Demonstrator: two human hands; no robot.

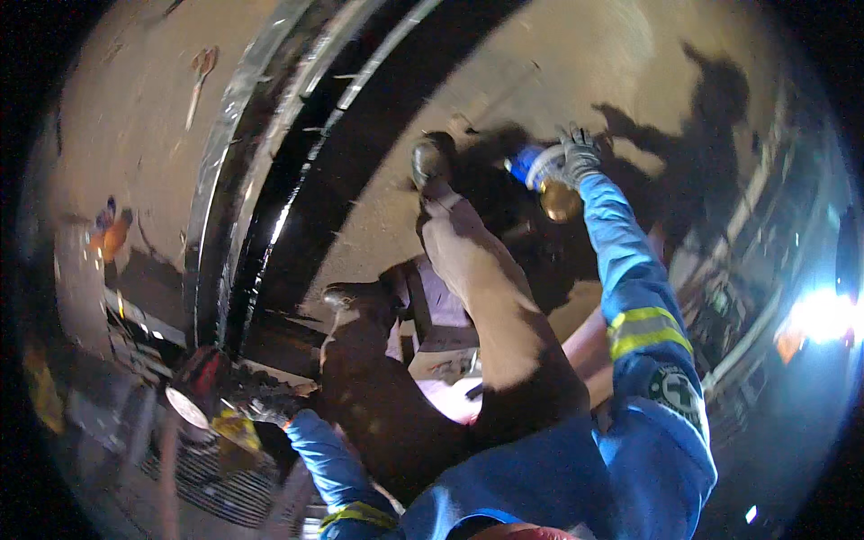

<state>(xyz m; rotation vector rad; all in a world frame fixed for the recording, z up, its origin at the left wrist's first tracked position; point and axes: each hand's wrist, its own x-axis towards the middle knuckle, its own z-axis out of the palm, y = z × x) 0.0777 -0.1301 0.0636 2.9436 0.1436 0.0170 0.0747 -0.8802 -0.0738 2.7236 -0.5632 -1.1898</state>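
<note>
At the lower left, my left hand (270, 408) in a dark glove reaches beside a red-and-black tool (209, 376) with a pale round disc on its face. The fingers blend into the dark there, so their grip cannot be made out. My right hand (580, 157), in a grey glove, stretches out at the upper right with its fingers spread. Against its palm side sits a blue-and-white round item (533, 167). A gold-coloured rounded piece (560, 202) shows just below; whether the two are joined is unclear.
Long dark metal beams (301, 171) with bright edges curve upward on my left. My legs (486, 279) stretch forward over the brown floor. A brush-like tool (200, 76) lies beyond the beams, a grating (225, 490) is at lower left, and a bright lamp (823, 317) glares on the right.
</note>
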